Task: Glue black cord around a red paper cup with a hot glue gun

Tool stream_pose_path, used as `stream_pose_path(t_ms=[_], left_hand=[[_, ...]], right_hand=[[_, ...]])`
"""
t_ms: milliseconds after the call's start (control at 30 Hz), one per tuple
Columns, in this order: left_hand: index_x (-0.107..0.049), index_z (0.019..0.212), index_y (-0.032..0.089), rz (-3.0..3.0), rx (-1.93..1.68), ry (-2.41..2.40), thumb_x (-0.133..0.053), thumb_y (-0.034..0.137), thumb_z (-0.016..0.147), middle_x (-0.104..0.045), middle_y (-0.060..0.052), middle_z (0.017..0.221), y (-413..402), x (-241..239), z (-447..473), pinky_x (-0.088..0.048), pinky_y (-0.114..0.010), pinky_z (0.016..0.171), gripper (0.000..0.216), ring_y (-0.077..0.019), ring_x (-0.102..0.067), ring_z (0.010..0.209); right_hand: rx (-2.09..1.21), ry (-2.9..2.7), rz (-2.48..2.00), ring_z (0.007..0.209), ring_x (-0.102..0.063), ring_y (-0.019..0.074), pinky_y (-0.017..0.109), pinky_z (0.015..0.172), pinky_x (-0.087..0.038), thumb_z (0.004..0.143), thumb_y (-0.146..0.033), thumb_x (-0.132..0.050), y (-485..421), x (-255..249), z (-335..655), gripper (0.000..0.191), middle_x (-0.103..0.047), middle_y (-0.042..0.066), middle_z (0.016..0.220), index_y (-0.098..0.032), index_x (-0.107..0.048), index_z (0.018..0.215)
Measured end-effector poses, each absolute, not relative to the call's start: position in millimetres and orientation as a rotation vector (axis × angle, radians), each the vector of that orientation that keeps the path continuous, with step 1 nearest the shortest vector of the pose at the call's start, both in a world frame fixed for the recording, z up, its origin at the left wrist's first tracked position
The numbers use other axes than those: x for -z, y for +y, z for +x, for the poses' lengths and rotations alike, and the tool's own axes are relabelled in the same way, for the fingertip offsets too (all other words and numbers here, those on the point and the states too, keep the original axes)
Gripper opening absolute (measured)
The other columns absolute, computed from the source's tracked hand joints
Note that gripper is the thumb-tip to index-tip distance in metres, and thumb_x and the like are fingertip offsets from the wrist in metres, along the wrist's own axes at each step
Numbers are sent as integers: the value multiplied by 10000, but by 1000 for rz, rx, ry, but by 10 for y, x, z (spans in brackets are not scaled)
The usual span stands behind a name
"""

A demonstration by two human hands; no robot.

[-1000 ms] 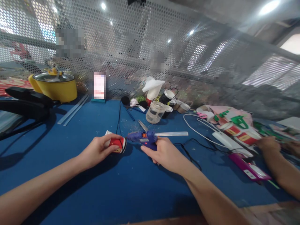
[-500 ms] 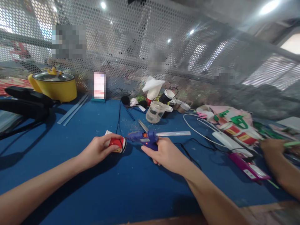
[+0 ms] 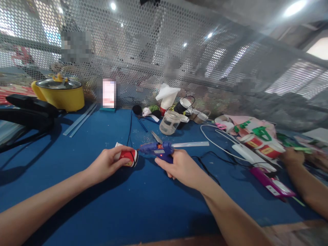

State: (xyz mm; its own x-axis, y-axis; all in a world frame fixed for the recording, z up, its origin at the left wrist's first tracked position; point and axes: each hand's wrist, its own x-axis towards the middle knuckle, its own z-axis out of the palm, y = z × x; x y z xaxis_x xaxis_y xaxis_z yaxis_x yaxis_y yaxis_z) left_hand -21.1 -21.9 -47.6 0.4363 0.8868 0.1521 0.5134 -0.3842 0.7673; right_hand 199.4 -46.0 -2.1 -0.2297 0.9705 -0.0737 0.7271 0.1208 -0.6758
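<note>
Head view: left hand (image 3: 107,164) clasping small red-and-white paper cup (image 3: 127,158); right hand (image 3: 180,166) gripping blue hot-glue gun (image 3: 156,149), nozzle at cup end, apparently mid-gluing; no attachment visible.

The small red-and-white paper cup (image 3: 127,158) lies on its side under my left hand (image 3: 107,164). The blue glue gun (image 3: 157,149), gripped in my right hand (image 3: 180,167), points its nozzle left at the cup's end, with a clear glue stick (image 3: 191,144) jutting from its back.
</note>
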Motion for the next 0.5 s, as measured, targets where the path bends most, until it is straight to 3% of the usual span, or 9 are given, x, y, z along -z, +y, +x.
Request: stream_pose_path(t_ms=[367, 500], left_hand=[[-530, 1064, 137, 1829, -767, 1179, -486, 367, 758, -665, -46, 873, -228, 474, -186, -457, -275, 724, 385, -173, -601, 776], [-540, 1059, 153, 1826, -798, 1231, -488, 358, 753, -674, -35, 868, -236, 476, -180, -461, -280, 729, 372, -175, -610, 772]], right_hand=[[-1190, -1861, -1440, 354, -449, 84, 202, 390, -382, 726, -340, -549, -420, -8, 2181, 188, -486, -48, 401, -168, -486, 684], [-1283, -1656, -1292, 437, -491, 79, 195, 436, -411, 690, -326, -613, -308, -29, 2273, 206, -538, -34, 505, -156, -508, 743]])
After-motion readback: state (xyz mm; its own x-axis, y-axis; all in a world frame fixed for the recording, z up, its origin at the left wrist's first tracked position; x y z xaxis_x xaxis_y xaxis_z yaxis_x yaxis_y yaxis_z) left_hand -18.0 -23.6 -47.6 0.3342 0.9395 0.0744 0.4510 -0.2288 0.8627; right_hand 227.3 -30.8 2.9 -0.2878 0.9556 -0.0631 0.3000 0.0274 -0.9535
